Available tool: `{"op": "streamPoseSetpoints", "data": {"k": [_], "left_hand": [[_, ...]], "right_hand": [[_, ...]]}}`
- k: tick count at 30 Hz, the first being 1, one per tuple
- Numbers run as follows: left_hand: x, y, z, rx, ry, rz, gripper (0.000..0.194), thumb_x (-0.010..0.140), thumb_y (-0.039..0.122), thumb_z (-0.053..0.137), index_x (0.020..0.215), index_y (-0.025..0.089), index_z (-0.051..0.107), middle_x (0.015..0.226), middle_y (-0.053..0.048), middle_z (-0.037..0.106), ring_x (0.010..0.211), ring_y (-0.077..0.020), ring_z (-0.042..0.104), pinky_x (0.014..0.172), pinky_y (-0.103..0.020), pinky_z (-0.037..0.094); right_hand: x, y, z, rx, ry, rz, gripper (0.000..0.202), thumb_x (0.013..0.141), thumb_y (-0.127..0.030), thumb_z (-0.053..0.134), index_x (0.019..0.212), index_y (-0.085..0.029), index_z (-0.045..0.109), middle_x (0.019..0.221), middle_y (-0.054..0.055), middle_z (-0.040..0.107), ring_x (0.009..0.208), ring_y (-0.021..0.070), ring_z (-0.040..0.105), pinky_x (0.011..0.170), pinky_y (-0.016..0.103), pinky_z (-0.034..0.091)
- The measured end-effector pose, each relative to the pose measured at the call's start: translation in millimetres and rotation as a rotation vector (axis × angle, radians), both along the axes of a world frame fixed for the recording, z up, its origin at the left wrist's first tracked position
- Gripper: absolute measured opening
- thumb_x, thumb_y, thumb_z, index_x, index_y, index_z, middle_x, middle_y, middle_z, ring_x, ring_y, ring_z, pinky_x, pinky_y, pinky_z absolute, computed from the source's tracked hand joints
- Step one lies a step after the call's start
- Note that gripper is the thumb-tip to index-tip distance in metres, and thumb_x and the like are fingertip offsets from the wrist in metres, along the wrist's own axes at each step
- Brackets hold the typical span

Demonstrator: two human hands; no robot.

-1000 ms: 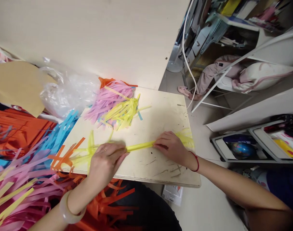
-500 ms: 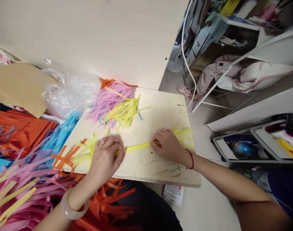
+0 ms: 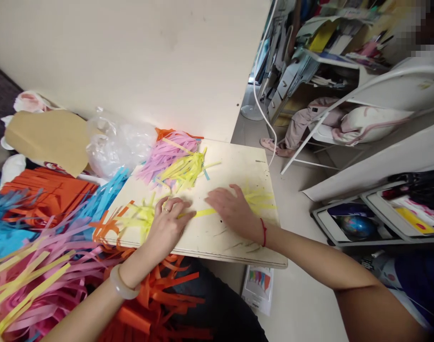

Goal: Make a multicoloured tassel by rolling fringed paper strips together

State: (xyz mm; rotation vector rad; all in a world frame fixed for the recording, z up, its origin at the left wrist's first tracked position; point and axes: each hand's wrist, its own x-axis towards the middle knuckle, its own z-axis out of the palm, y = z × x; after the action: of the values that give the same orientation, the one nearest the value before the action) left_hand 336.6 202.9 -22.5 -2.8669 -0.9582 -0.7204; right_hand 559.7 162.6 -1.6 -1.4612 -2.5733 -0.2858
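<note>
A yellow paper tassel lies across the pale board, its twisted middle running between my hands and its fringed ends spread out at both sides. My left hand, wearing a ring, has its fingers curled closed on the left part of the twist. On the right part rests my right hand, fingers stretched out and thumb raised, partly covering the strip. Behind them, pink tassels and a yellow bunch lie on the board.
Orange, blue and pink fringed paper is heaped at the left. A clear plastic bag sits behind the board's left side. At the right are a wheeled shelf, a white folding chair and a seated person's legs.
My right hand has opened from its closed grip on the twist, fingers now extended. The view has shifted slightly, showing more at the left.
</note>
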Motion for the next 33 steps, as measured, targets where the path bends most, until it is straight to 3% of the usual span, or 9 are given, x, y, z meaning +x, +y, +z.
{"op": "streamPoseSetpoints", "data": {"k": [3,8,12,15,18,22,28,33], "left_hand": [[-1.8,-3.4,-0.9,0.050,0.045,-0.052,0.022,0.086,0.014,0.054,0.100,0.023,0.069,0.106,-0.007,0.069,0.112,-0.0297,0.052,0.104,-0.058,0.030],[-0.2,-2.7,6.4,0.108,0.113,-0.073,0.021,0.088,0.018,0.054,0.102,0.022,0.068,0.105,-0.005,0.069,0.110,-0.0283,0.054,0.105,-0.058,0.032],[12.2,-0.5,16.0,0.205,0.221,-0.105,0.021,0.089,0.014,0.050,0.077,0.018,0.067,0.082,-0.005,0.065,0.106,-0.0265,0.056,0.108,-0.057,0.032],[20.4,-1.4,21.3,0.241,0.284,-0.130,0.027,0.086,0.005,0.048,0.067,0.016,0.064,0.074,-0.006,0.061,0.104,-0.0271,0.057,0.110,-0.059,0.031],[22.3,-2.5,21.0,0.237,0.226,-0.122,0.026,0.086,0.005,0.047,0.069,0.015,0.064,0.072,-0.007,0.061,0.103,-0.0273,0.058,0.107,-0.057,0.035],[18.5,-2.9,12.9,0.175,0.094,-0.065,0.020,0.089,0.014,0.050,0.079,0.015,0.066,0.077,-0.007,0.065,0.105,-0.0280,0.058,0.104,-0.056,0.038],[8.6,-5.5,-1.6,0.072,-0.049,-0.030,0.017,0.089,0.014,0.052,0.092,0.020,0.068,0.089,-0.004,0.070,0.106,-0.0245,0.058,0.103,-0.052,0.036],[-4.2,-6.4,-6.3,-0.120,-0.243,0.062,0.010,0.087,0.021,0.060,0.085,0.023,0.069,0.092,-0.002,0.072,0.101,-0.0223,0.059,0.093,-0.045,0.043]], "right_hand": [[-10.7,-9.2,-9.6,0.022,0.000,0.166,0.039,0.096,-0.014,0.037,0.132,-0.018,0.049,0.138,0.009,0.053,0.134,0.0244,0.037,0.107,0.054,0.026],[9.9,-21.9,-13.4,-0.026,0.003,0.038,0.038,0.095,-0.017,0.039,0.130,-0.013,0.053,0.137,0.012,0.054,0.139,0.0276,0.032,0.110,0.058,0.025],[26.0,-19.9,-3.6,-0.018,0.033,-0.021,0.030,0.095,-0.018,0.042,0.119,-0.015,0.060,0.131,0.009,0.059,0.138,0.0281,0.034,0.110,0.059,0.023],[14.6,-8.1,0.3,0.026,0.072,0.046,0.022,0.092,-0.022,0.051,0.109,-0.017,0.063,0.126,0.009,0.062,0.133,0.0267,0.039,0.110,0.055,0.023],[-4.5,5.6,-1.7,0.081,0.071,0.155,0.015,0.092,-0.020,0.051,0.098,-0.016,0.064,0.105,0.007,0.067,0.110,0.0215,0.052,0.102,0.045,0.033],[-15.5,15.4,-10.0,0.117,0.023,0.210,0.027,0.096,-0.014,0.042,0.079,-0.016,0.063,0.079,0.004,0.063,0.082,0.0173,0.051,0.087,0.036,0.035],[3.3,15.0,-17.3,-0.039,0.305,0.121,0.018,0.092,-0.023,0.055,0.077,-0.018,0.064,0.080,0.002,0.067,0.081,0.0143,0.054,0.081,0.032,0.031],[26.0,9.1,-16.0,-0.153,0.498,0.010,0.022,0.088,-0.028,0.063,0.069,-0.018,0.064,0.076,0.000,0.068,0.080,0.0142,0.058,0.082,0.032,0.033]]}}
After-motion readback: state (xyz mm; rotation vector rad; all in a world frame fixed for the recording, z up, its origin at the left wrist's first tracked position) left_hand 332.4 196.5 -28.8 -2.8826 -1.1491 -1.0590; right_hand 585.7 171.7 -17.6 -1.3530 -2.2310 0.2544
